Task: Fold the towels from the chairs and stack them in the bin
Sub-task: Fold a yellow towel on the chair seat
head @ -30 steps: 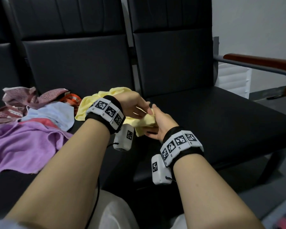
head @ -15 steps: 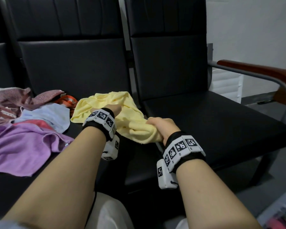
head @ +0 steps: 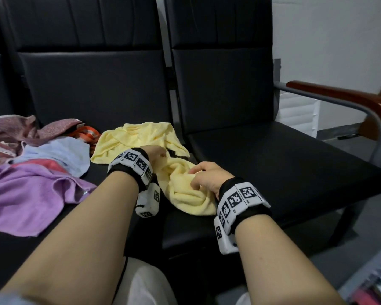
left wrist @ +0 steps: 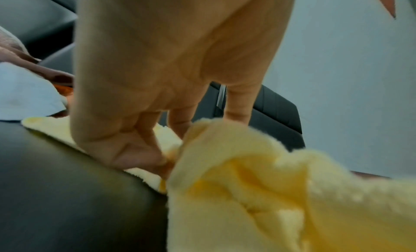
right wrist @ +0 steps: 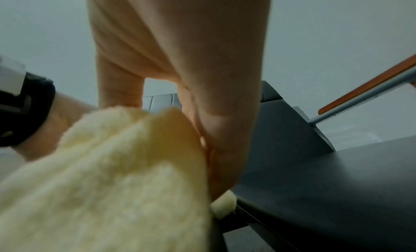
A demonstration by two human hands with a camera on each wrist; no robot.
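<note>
Yellow towel (head: 174, 186) lies bunched across the gap between two black chair seats (head: 284, 168), long axis running from far-left to near-right. Left hand (head: 153, 151) pinches cloth at the far-left part; right hand (head: 204, 176) has its fingers (right wrist: 216, 149) curled into the near-right bunch. Next move likely pulls the hands apart along that axis to spread it. Bin not identifiable in view.

Bare forearms, black wristbands (head: 249, 208) with white square-coded marker blocks (head: 131, 158)
</note>
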